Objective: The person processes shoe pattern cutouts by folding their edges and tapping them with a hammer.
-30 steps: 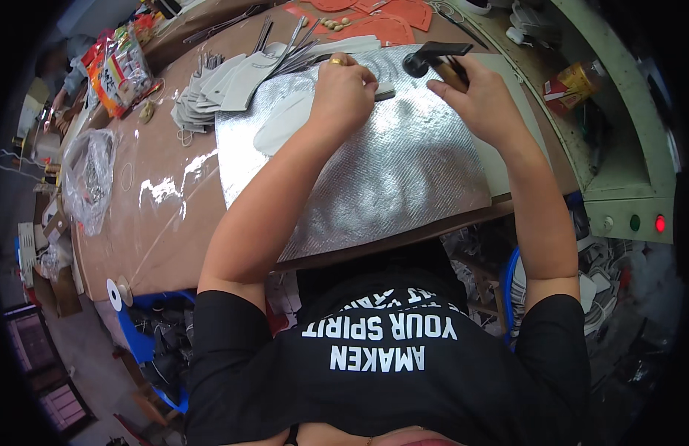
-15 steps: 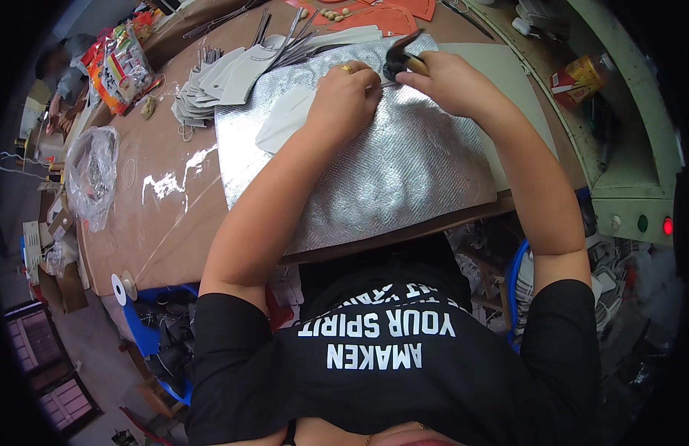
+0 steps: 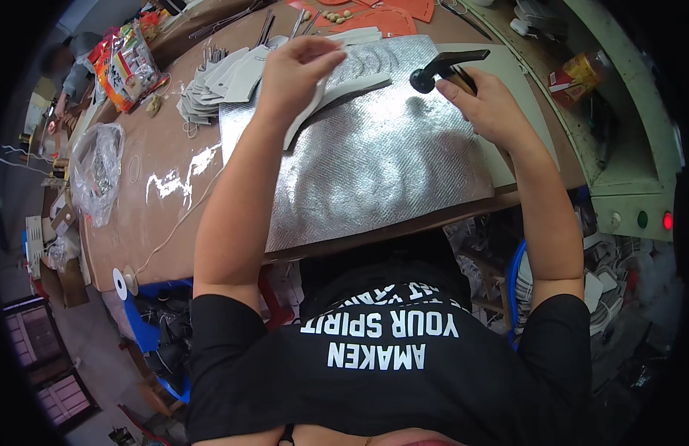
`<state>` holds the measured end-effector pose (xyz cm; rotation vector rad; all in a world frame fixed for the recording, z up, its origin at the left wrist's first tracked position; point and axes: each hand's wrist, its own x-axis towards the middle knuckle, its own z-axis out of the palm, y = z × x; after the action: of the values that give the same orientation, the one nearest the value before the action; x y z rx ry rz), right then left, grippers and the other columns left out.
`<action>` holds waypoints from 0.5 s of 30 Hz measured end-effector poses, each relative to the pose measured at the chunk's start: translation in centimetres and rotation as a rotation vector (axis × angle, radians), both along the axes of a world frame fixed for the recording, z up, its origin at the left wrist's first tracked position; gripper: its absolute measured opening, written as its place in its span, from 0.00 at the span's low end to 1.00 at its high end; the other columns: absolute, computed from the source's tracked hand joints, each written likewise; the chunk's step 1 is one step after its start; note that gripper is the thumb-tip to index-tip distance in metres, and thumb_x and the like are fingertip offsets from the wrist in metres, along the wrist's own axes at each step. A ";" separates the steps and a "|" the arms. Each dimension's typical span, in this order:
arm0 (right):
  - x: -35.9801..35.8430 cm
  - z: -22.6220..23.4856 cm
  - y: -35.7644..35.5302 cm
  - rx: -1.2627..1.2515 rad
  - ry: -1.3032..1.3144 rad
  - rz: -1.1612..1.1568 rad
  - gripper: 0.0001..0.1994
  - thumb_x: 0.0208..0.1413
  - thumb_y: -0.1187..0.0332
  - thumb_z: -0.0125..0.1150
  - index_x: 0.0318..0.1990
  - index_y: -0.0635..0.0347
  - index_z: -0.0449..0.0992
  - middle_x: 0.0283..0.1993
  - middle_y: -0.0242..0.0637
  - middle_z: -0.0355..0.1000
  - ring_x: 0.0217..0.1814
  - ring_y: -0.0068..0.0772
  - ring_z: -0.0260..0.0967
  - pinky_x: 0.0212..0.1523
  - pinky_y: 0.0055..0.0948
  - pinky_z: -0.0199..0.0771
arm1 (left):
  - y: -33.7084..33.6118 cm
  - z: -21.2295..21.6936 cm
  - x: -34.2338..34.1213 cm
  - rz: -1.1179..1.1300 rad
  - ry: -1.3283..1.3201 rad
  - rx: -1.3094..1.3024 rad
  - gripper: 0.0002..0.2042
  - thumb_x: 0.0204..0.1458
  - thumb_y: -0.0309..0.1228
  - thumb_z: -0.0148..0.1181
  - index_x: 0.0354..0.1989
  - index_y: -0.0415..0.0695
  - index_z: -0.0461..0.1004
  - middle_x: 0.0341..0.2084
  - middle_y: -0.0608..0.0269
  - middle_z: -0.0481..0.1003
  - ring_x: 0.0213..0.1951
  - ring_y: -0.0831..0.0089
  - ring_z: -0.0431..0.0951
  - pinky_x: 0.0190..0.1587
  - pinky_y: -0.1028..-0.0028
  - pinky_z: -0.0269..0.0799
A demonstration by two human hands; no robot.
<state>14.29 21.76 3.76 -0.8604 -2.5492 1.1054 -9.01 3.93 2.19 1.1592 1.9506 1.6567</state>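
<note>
My right hand point(image 3: 482, 104) grips a hammer point(image 3: 441, 68) above the right part of a silvery textured sheet point(image 3: 389, 171). The hammer has a dark head with a round face and a long flat tail. Off to the left, my left hand point(image 3: 300, 70) is raised over the sheet's far left part, its fingers bent and drawn together. The fingertips are slightly blurred, and anything between them is too small to make out. Beneath that hand a pale cut panel point(image 3: 329, 97) lies on the sheet with its near edge curled up; my hand and forearm hide part of it.
Stacked pale panels point(image 3: 233, 78) with metal strips lie left of the sheet. Orange pieces point(image 3: 389, 18) are at the far edge, a clear plastic bag point(image 3: 99, 167) at the left. Thread from a white spool point(image 3: 121, 284) crosses the table. A green metal frame point(image 3: 634, 201) stands right.
My right hand has moved right with the hammer, turning its head. My left hand has moved away left and up from the panel, whose near edge now curls up. Thread now shows from the spool.
</note>
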 end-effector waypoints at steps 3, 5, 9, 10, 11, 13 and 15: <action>0.5 0.0 -0.3 0.033 -0.041 0.046 0.27 0.60 0.47 0.61 0.43 0.69 0.76 0.32 0.43 0.75 0.34 0.38 0.73 0.38 0.35 0.73 | -2.4 1.2 -0.7 0.012 -0.011 0.201 0.10 0.53 0.27 0.69 0.41 0.35 0.80 0.36 0.60 0.82 0.39 0.77 0.81 0.45 0.78 0.76; 1.3 0.1 -0.8 0.043 -0.009 0.030 0.26 0.59 0.47 0.62 0.44 0.68 0.76 0.33 0.43 0.75 0.34 0.38 0.73 0.39 0.35 0.74 | -3.6 3.1 0.9 0.030 0.168 0.268 0.09 0.52 0.25 0.69 0.40 0.37 0.80 0.35 0.61 0.83 0.38 0.76 0.82 0.42 0.77 0.76; 3.3 -0.4 -1.0 0.072 0.086 0.099 0.25 0.58 0.49 0.65 0.46 0.67 0.76 0.35 0.44 0.77 0.36 0.39 0.74 0.39 0.36 0.74 | -4.1 2.9 8.4 -0.042 0.662 0.044 0.06 0.47 0.22 0.67 0.34 0.41 0.78 0.31 0.61 0.81 0.35 0.68 0.81 0.42 0.66 0.71; 3.4 -0.5 -0.9 0.067 0.081 0.103 0.25 0.58 0.49 0.65 0.46 0.67 0.76 0.35 0.44 0.77 0.36 0.39 0.74 0.39 0.36 0.74 | -4.2 0.7 10.2 -0.110 0.684 -0.022 0.05 0.46 0.22 0.66 0.31 0.42 0.77 0.31 0.61 0.80 0.35 0.65 0.80 0.43 0.62 0.68; 3.7 -0.5 -0.8 0.063 0.061 0.178 0.24 0.57 0.51 0.65 0.46 0.68 0.76 0.35 0.45 0.77 0.35 0.39 0.74 0.39 0.35 0.74 | -4.3 -0.5 12.4 -0.134 0.742 -0.105 0.06 0.46 0.22 0.66 0.33 0.41 0.78 0.34 0.61 0.80 0.38 0.64 0.80 0.43 0.64 0.70; 4.7 -0.2 -1.3 0.035 0.017 0.253 0.23 0.56 0.53 0.66 0.46 0.68 0.77 0.35 0.46 0.77 0.35 0.39 0.75 0.39 0.35 0.75 | -4.6 -2.4 15.0 -0.168 0.772 -0.204 0.08 0.46 0.22 0.67 0.36 0.41 0.79 0.37 0.61 0.80 0.42 0.63 0.80 0.44 0.66 0.73; 5.2 0.9 -1.8 0.089 -0.181 0.313 0.18 0.56 0.58 0.65 0.42 0.68 0.78 0.32 0.48 0.77 0.33 0.43 0.76 0.39 0.34 0.76 | -4.6 -4.0 16.2 -0.077 0.793 -0.174 0.05 0.48 0.25 0.67 0.33 0.41 0.80 0.37 0.60 0.79 0.41 0.61 0.78 0.46 0.62 0.71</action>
<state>19.45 19.97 4.71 -0.5764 -2.9351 1.0239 7.21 -0.63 -1.82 1.9866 2.3670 1.0197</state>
